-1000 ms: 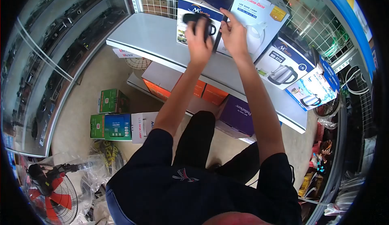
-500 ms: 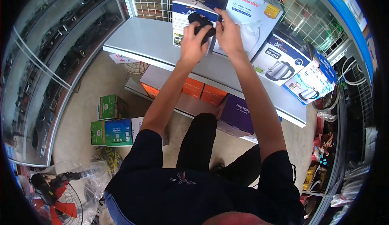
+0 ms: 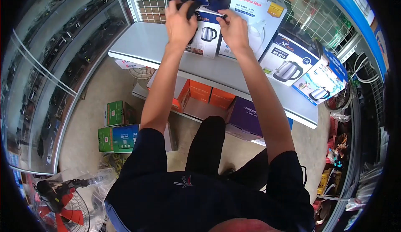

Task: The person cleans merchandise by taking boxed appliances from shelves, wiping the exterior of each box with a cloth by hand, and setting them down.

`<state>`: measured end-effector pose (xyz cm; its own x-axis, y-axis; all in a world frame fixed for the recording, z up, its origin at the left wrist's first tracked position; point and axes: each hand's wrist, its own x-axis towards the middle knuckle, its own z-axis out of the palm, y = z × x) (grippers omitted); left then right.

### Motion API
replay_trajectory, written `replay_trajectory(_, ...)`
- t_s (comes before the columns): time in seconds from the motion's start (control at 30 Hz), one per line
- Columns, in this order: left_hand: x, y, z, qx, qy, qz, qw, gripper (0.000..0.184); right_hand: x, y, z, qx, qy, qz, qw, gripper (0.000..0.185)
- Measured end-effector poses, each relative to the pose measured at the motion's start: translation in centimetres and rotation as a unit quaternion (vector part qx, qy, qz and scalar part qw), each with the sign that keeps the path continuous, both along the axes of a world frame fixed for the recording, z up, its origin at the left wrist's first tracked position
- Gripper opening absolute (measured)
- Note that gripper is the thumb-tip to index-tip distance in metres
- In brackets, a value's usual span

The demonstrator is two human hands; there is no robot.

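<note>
On the upper shelf stands a white and dark-blue electric kettle box [image 3: 208, 33] with a kettle picture on its front. My left hand [image 3: 180, 26] is closed round a crumpled black cloth [image 3: 190, 7], at the upper left of this box. My right hand [image 3: 234, 30] pinches the box's upper right edge with thumb and fingers. Just right of it is a tall LED desk lamp box [image 3: 261, 19]. The left side of the kettle box is partly hidden by my left hand and the cloth.
Two more kettle boxes [image 3: 286, 60] [image 3: 321, 82] stand on the right of the grey shelf [image 3: 142, 44]. Orange boxes [image 3: 200, 91] and a purple box [image 3: 245, 117] sit below. Green boxes [image 3: 119, 114] and a red-bladed fan [image 3: 67, 211] are at floor left. A glass cabinet [image 3: 41, 86] borders the left.
My left hand has moved left and up with the black cloth, from the box's front to its upper left. More of the front shows. My right hand has shifted slightly down along the edge.
</note>
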<state>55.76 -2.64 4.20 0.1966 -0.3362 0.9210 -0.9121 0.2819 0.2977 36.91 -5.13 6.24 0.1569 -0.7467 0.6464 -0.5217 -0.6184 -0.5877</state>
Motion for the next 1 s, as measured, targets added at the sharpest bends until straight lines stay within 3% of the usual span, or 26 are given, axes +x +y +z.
replay_trajectory(0.03,-0.5,0.7,0.1,0.0,0.0,0.002,1.0,0.053,0.1,-0.1,-0.3,0.0,0.0,0.002,1.0,0.021)
replay_trajectory(0.1,-1.9,2.2,1.0,0.062,-0.124,-0.089,0.986,0.052,0.3,-0.8,-0.5,-0.043,-0.001,-0.009,0.999,0.019)
replay_trajectory(0.23,0.1,1.2,1.8,0.043,-0.05,0.006,0.998,0.047,0.2,-0.8,-0.3,-0.018,-0.005,0.006,1.0,0.017)
replay_trajectory(0.3,-1.7,2.0,1.0,0.041,-0.105,-0.053,0.992,0.046,0.3,-1.2,-0.2,-0.029,-0.005,0.003,1.0,0.017)
replay_trajectory(0.37,-2.0,3.1,0.6,0.047,-0.11,-0.179,0.977,0.044,0.2,-1.3,-0.3,-0.022,-0.015,0.007,1.0,0.017)
replay_trajectory(0.43,-1.6,4.6,-0.5,0.065,-0.01,-0.259,0.964,0.043,0.0,-1.5,-0.5,-0.022,-0.026,0.027,0.999,0.018)
replay_trajectory(0.5,-2.0,7.1,-2.6,0.048,0.162,-0.264,0.949,0.039,-0.8,0.1,-0.1,0.001,0.013,0.037,0.999,0.034)
replay_trajectory(0.53,-2.8,8.4,-4.3,0.07,0.391,-0.332,0.856,0.034,-1.4,2.2,-0.2,-0.018,-0.028,0.042,0.999,0.038)
replay_trajectory(0.57,-4.6,10.7,-4.9,0.055,0.508,-0.393,0.764,0.032,-2.0,4.9,-0.9,-0.037,-0.07,0.047,0.996,0.043)
replay_trajectory(0.6,-7.0,13.3,-4.4,0.079,0.591,-0.383,0.706,0.031,-2.5,7.6,-2.6,0.016,-0.139,0.072,0.988,0.046)
replay_trajectory(0.67,-9.7,13.6,-10.9,0.102,0.47,-0.34,0.808,0.033,-2.5,11.9,-8.6,0.112,-0.265,0.122,0.95,0.049)
replay_trajectory(0.7,-11.5,14.6,-12.2,0.121,0.25,-0.332,0.901,0.032,-2.1,13.4,-11.7,0.159,-0.322,0.147,0.921,0.048)
replay_trajectory(0.73,-12.5,16.2,-11.9,0.131,0.071,-0.307,0.94,0.025,-3.1,15.4,-12.6,0.246,-0.456,0.167,0.839,0.048)
replay_trajectory(0.77,-12.1,16.3,-12.0,0.136,0.077,-0.301,0.941,0.025,-4.6,16.5,-13.2,0.327,-0.573,0.18,0.729,0.047)
replay_trajectory(0.8,-10.8,15.5,-11.7,0.117,0.058,-0.335,0.933,0.021,-5.8,15.9,-13.7,0.304,-0.5,0.169,0.793,0.041)
replay_trajectory(0.83,-9.3,14.5,-11.3,0.099,0.038,-0.369,0.923,0.017,-6.9,15.8,-12.5,0.363,-0.489,0.159,0.777,0.035)
replay_trajectory(0.87,-7.7,13.1,-10.6,0.041,0.106,-0.289,0.951,0.013,-7.5,15.5,-10.1,0.414,-0.479,0.116,0.765,0.032)
replay_trajectory(0.93,-2.4,8.4,-6.5,0.058,0.308,-0.241,0.919,0.034,-8.3,12.4,-8.5,0.409,-0.398,0.13,0.811,0.039)
replay_trajectory(0.97,-0.6,6.2,-3.7,0.027,0.276,-0.223,0.935,0.056,-8.5,10.9,-7.5,0.435,-0.348,0.158,0.815,0.037)
replay_trajectory(1.0,1.3,3.8,-2.0,0.028,0.16,-0.178,0.97,0.068,-7.8,9.2,-7.7,0.45,-0.339,0.187,0.805,0.039)
